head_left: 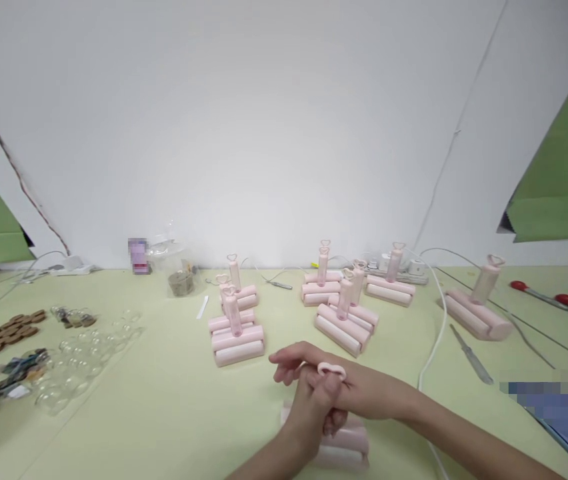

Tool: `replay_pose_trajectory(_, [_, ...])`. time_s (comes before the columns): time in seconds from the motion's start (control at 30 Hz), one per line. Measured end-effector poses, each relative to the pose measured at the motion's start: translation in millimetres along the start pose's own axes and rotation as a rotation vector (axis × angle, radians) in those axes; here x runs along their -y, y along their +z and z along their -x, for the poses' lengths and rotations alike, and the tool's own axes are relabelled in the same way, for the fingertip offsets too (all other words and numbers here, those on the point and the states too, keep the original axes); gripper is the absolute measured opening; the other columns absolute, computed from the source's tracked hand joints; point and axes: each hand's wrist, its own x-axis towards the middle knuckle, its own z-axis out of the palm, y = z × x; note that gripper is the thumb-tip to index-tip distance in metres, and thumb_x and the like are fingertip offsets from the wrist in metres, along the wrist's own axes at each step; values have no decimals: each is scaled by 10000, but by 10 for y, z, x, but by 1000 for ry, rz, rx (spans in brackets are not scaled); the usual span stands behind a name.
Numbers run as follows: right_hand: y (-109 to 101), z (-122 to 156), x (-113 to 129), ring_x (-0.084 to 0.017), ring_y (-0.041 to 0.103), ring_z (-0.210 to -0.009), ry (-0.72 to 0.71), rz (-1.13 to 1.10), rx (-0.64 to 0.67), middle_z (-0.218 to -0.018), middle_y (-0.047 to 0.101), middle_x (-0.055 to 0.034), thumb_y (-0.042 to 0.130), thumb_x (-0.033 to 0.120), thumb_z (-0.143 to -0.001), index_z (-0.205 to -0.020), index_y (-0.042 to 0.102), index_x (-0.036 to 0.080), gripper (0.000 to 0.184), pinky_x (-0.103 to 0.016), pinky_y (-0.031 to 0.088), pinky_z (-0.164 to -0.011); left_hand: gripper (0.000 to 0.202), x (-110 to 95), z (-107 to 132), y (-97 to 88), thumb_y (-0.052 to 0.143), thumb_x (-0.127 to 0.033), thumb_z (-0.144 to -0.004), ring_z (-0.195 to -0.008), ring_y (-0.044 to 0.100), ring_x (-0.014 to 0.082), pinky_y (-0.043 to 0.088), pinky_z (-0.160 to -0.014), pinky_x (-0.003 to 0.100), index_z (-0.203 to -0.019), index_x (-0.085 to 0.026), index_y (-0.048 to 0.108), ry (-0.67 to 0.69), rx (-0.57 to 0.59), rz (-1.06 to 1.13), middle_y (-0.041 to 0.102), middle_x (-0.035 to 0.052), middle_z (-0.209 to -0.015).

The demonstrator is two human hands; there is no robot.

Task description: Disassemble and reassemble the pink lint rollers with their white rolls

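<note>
My left hand (314, 410) comes up from the bottom edge and is closed around the upright handle of a pink lint roller (347, 448) lying on the pale green table (164, 413). The handle's heart-shaped top (331, 369) pokes out above my fingers. My right hand (359, 387) reaches in from the right and rests against the handle just behind the left hand. Its fingers stretch loosely leftward and hold nothing that I can see. The roller's lower part is half hidden by my left hand.
Several more pink rollers (237, 337) stand upright across the middle of the table. Small glass bottles (79, 350) and brown corks (7, 331) lie at the left. A white cable (437, 347), a metal tool (471, 355) and red-handled tools (539, 293) lie at the right.
</note>
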Motion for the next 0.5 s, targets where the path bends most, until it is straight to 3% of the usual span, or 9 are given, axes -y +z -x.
replay_pose_trajectory(0.1, [50, 16, 18, -152, 533, -904, -19, 18, -45, -1043, 545, -50, 348, 178, -842, -1137, 487, 243, 333, -247, 463, -675, 536, 40, 9, 28, 539, -707, -489, -256, 168, 29, 101, -298, 183, -553, -204, 366, -7, -89, 58, 238, -111, -285])
replay_pose_trajectory(0.2, [75, 30, 64, -159, 525, -905, -83, 90, -98, -1038, 555, -45, 390, 186, -815, -1076, 541, 229, 304, -280, 441, -759, 553, -2, 25, 27, 534, -722, -450, -255, 188, 34, 107, -310, 188, -489, -201, 352, 22, -128, 58, 235, -100, -268])
replay_pose_trajectory(0.37, [34, 10, 125, -149, 570, -820, 79, -21, -31, -989, 585, -25, 419, 224, -796, -1050, 551, 225, 286, -269, 466, -698, 688, -105, -4, -21, 383, -867, -375, -233, 256, 48, 165, -287, 202, -321, -181, 359, -20, 102, 58, 265, -47, -243])
replay_pose_trajectory(0.5, [48, -36, 187, -179, 547, -903, 22, -39, -136, -933, 606, -25, 519, 232, -727, -977, 592, 191, 264, -283, 430, -785, 758, -93, -18, -58, 225, -921, -336, -227, 314, 74, 240, -287, 222, -284, -175, 351, 63, 175, 91, 294, -22, -243])
